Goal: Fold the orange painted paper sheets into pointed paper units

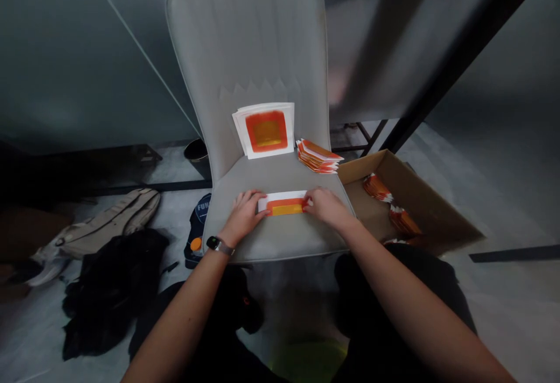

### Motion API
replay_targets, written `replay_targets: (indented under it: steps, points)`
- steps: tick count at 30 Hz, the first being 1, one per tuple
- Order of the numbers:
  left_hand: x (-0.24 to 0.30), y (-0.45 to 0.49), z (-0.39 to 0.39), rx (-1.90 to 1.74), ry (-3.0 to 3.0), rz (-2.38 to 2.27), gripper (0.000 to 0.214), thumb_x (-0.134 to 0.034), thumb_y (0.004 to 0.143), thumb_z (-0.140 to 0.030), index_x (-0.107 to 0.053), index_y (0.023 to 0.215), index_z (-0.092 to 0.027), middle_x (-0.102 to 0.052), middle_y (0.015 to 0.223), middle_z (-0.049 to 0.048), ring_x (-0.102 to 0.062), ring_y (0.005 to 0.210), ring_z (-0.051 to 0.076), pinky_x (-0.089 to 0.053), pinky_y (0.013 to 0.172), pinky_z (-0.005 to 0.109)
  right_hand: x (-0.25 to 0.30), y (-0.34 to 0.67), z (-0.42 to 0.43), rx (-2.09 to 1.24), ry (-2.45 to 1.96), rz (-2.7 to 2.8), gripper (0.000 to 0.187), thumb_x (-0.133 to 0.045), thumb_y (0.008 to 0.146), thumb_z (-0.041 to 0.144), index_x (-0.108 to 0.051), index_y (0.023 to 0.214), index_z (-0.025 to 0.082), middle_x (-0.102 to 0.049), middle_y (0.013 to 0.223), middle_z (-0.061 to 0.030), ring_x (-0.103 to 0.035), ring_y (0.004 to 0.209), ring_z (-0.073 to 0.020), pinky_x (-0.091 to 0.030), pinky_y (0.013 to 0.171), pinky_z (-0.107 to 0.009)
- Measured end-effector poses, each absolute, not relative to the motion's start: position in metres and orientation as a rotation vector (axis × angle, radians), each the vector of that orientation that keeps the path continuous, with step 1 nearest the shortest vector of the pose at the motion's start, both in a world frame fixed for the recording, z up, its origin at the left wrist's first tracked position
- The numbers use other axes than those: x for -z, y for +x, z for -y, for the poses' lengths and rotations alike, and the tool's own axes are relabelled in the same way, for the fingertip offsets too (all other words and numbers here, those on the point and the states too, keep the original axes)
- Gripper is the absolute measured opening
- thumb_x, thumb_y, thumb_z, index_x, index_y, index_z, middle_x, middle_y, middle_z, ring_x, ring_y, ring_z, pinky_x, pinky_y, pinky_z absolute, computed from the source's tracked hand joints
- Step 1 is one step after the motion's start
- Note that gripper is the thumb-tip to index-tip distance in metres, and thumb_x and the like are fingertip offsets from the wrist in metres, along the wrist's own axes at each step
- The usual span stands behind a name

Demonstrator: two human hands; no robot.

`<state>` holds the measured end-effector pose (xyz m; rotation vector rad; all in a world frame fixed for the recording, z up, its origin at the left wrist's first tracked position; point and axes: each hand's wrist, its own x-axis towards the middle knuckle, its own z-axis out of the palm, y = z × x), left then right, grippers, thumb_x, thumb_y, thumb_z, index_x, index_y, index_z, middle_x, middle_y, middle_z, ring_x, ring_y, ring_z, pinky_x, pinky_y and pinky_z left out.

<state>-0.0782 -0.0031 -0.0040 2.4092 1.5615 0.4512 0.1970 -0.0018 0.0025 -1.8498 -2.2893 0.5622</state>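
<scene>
The open left hand [245, 213] and right hand [326, 206] press down on either end of a white paper strip [284, 203], banded orange and yellow, which lies folded on the grey chair seat [280, 237]. Beyond it, a stack of unfolded printed sheets [263, 130] remains against the backrest [245, 38], while finished folded pieces [318, 156] pile at the seat's edge and others [376, 188] lie in a cardboard box [415, 196].

Makeshift work room, kind unclear: pale bare floor [516, 313], grey walls [79, 62], black metal frame [464, 62]. Grey chair [245, 38] used as work surface, printed papers [284, 205] on it. Cardboard box [415, 196], backpack [109, 222], dark clothes [114, 295] on floor.
</scene>
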Motion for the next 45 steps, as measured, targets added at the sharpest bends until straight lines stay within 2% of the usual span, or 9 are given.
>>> replay_targets:
  steps: [2, 5, 10, 15, 22, 28, 31, 35, 45]
  points:
    - [0.001, -0.08, -0.01, -0.382, 2.402, -1.46, 0.052, -0.071, 0.092, -0.035, -0.056, 0.14, -0.024, -0.058, 0.142, 0.0092, -0.049, 0.128, 0.029, -0.039, 0.108, 0.045, 0.0, 0.201, -0.008, -0.631, -1.791, 2.279, 0.045, -0.074, 0.083, 0.025, -0.069, 0.127, 0.02, -0.067, 0.125, -0.0127, -0.06, 0.117, -0.0286, -0.042, 0.098, -0.033]
    - [0.0, -0.081, -0.023, -0.283, 2.425, -1.374, 0.052, -0.075, 0.089, -0.033, -0.06, 0.138, -0.024, -0.062, 0.137, 0.0075, -0.049, 0.127, 0.03, -0.038, 0.108, 0.044, 0.004, 0.205, -0.018, -0.657, -1.748, 2.291, 0.062, -0.082, 0.076, 0.028, -0.065, 0.135, 0.021, -0.061, 0.134, -0.0138, -0.053, 0.126, -0.033, -0.04, 0.105, -0.038]
    - [-0.004, -0.077, -0.02, -0.308, 2.509, -1.35, 0.043, -0.076, 0.088, -0.029, -0.064, 0.129, -0.025, -0.065, 0.124, 0.0056, -0.052, 0.114, 0.028, -0.04, 0.103, 0.043, 0.01, 0.209, -0.02, -0.671, -1.681, 2.294, 0.048, -0.081, 0.077, 0.027, -0.07, 0.123, 0.019, -0.063, 0.126, -0.0138, -0.054, 0.122, -0.0329, -0.041, 0.105, -0.041]
    - [-0.009, -0.067, -0.004, -0.415, 2.559, -1.297, 0.04, -0.067, 0.093, -0.019, -0.059, 0.132, -0.024, -0.066, 0.111, 0.005, -0.054, 0.104, 0.026, -0.045, 0.094, 0.04, 0.012, 0.21, -0.016, -0.63, -1.638, 2.277, 0.059, -0.08, 0.078, 0.025, -0.064, 0.134, 0.018, -0.064, 0.119, -0.0136, -0.056, 0.113, -0.0314, -0.044, 0.1, -0.042]
    - [-0.005, -0.059, 0.009, -0.552, 2.374, -1.188, 0.01, -0.056, 0.098, -0.015, -0.064, 0.094, -0.02, -0.064, 0.103, 0.0053, -0.062, 0.097, 0.021, -0.049, 0.091, 0.036, 0.0, 0.208, -0.01, -0.549, -1.566, 2.328, 0.053, -0.075, 0.079, 0.02, -0.064, 0.131, 0.023, -0.058, 0.136, -0.0111, -0.05, 0.123, -0.0328, -0.038, 0.105, -0.045]
    - [-0.005, -0.063, 0.027, -0.676, 2.316, -1.046, 0.009, -0.051, 0.1, -0.016, -0.057, 0.103, -0.023, -0.064, 0.117, 0.0056, -0.061, 0.113, 0.021, -0.049, 0.1, 0.039, -0.009, 0.201, -0.002, -0.457, -1.495, 2.463, 0.059, -0.064, 0.085, 0.011, -0.057, 0.143, 0.021, -0.065, 0.13, -0.0113, -0.051, 0.121, -0.0315, -0.036, 0.099, -0.042]
    - [-0.008, -0.063, 0.039, -0.648, 2.343, -1.079, 0.01, -0.056, 0.099, -0.02, -0.055, 0.109, -0.023, -0.064, 0.114, 0.0055, -0.061, 0.109, 0.022, -0.05, 0.097, 0.039, -0.014, 0.197, 0.007, -0.417, -1.5, 2.555, 0.037, -0.06, 0.088, 0.009, -0.072, 0.121, 0.019, -0.069, 0.119, -0.0119, -0.055, 0.117, -0.0299, -0.035, 0.095, -0.04]
    - [-0.007, -0.063, 0.053, -0.577, 2.384, -1.1, 0.039, -0.069, 0.093, -0.028, -0.051, 0.128, -0.025, -0.06, 0.125, 0.0077, -0.057, 0.119, 0.026, -0.049, 0.103, 0.043, -0.019, 0.192, 0.023, -0.353, -1.417, 2.623, 0.024, -0.057, 0.09, 0.008, -0.075, 0.103, 0.018, -0.07, 0.113, -0.0112, -0.058, 0.114, -0.0278, -0.035, 0.093, -0.038]
    - [0.004, -0.066, 0.06, -0.428, 2.565, -1.143, 0.04, -0.06, 0.092, -0.006, -0.059, 0.129, -0.023, -0.061, 0.124, 0.0089, -0.058, 0.114, 0.027, -0.049, 0.102, 0.049, -0.001, 0.193, 0.04, -0.472, -1.353, 2.565, 0.031, -0.05, 0.097, 0.009, -0.073, 0.116, 0.018, -0.072, 0.123, -0.0095, -0.063, 0.116, -0.0238, -0.038, 0.1, -0.038]
